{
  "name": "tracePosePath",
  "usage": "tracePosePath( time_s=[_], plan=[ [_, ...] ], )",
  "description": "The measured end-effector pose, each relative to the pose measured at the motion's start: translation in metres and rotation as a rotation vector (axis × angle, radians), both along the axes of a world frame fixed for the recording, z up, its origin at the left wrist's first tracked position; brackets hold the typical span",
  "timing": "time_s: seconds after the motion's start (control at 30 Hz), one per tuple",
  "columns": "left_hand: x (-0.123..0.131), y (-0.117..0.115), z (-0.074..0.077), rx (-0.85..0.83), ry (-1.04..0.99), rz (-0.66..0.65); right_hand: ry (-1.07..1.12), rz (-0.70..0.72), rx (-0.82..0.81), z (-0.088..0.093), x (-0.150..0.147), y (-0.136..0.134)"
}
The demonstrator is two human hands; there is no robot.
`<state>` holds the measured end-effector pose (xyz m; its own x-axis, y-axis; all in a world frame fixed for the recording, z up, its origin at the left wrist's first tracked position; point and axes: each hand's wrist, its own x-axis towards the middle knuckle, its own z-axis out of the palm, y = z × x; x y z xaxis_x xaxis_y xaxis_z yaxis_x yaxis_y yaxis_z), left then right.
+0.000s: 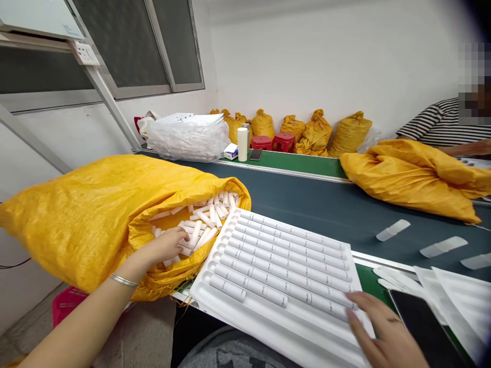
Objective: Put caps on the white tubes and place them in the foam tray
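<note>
In the mouth of a yellow woven sack (pixel 95 199), my left hand (pixel 169 246) lies among loose white tubes (pixel 207 220), its fingers curled down over them. What those fingers hold, if anything, is hidden. A white grooved tray (pixel 245 327) leans against the sack's mouth and reaches toward my lap. White tubes with small dark print (pixel 284 255) lie end to end in its grooves; the rows nearest me are partly filled or bare. At the tray's right side, the thumb and forefinger of my right hand (pixel 378 327) are closed around the end tube of one row.
Several translucent tubes (pixel 444 246) stand or lean on the dark belt (pixel 299 197). A black phone (pixel 425 327) and white trays (pixel 460 306) are at right. Another yellow sack (pixel 414 176) lies across the belt, near a person in a striped shirt (pixel 433 122).
</note>
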<state>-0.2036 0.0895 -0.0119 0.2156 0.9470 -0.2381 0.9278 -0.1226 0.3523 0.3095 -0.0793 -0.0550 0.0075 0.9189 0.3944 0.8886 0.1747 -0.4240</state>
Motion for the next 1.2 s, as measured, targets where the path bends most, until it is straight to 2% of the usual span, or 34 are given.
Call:
tracePosePath(
  time_s=[0.03,0.1,0.17,0.27,0.37,0.57,0.7,0.77,0.83,0.93,1.0,1.03,1.1,1.2],
  plan=[
    [0.003,-0.001,-0.006,0.003,0.038,-0.015,-0.067,0.168,-0.016,0.007,-0.019,0.008],
    [0.006,-0.001,-0.015,0.017,0.099,-0.039,-0.183,0.417,-0.062,0.014,-0.059,0.021],
    [0.008,0.0,-0.018,0.025,0.135,-0.072,-0.311,0.518,-0.195,0.014,-0.094,0.031],
    [0.006,-0.007,-0.015,0.036,0.146,-0.122,-0.434,0.438,-0.447,0.01,-0.122,0.04],
    [0.006,-0.019,-0.01,0.072,0.127,-0.147,-0.394,0.374,-0.539,0.012,-0.126,0.044],
    [0.006,-0.026,-0.014,0.1,0.107,-0.162,-0.169,0.339,-0.419,0.03,-0.11,0.047],
    [0.014,-0.029,0.0,0.172,0.067,-0.141,0.046,0.282,-0.362,0.043,-0.095,0.044],
    [0.032,-0.039,0.011,0.253,-0.087,-0.115,0.157,0.313,-0.308,0.048,-0.09,0.041],
    [0.063,-0.054,0.019,0.323,-0.433,-0.081,0.267,0.351,-0.281,0.052,-0.089,0.039],
    [0.122,-0.078,0.02,0.326,-1.021,-0.008,0.513,0.374,-0.333,0.057,-0.099,0.04],
    [0.156,-0.09,0.017,0.286,-1.244,0.044,0.744,0.416,-0.374,0.06,-0.107,0.044],
    [0.168,-0.094,0.015,0.266,-1.28,0.056,0.85,0.445,-0.374,0.062,-0.11,0.046],
    [0.18,-0.096,0.015,0.256,-1.209,0.031,0.971,0.47,-0.339,0.065,-0.111,0.05],
    [0.176,-0.093,0.019,0.307,-0.933,-0.128,0.857,0.443,-0.214,0.071,-0.102,0.055]
  ],
)
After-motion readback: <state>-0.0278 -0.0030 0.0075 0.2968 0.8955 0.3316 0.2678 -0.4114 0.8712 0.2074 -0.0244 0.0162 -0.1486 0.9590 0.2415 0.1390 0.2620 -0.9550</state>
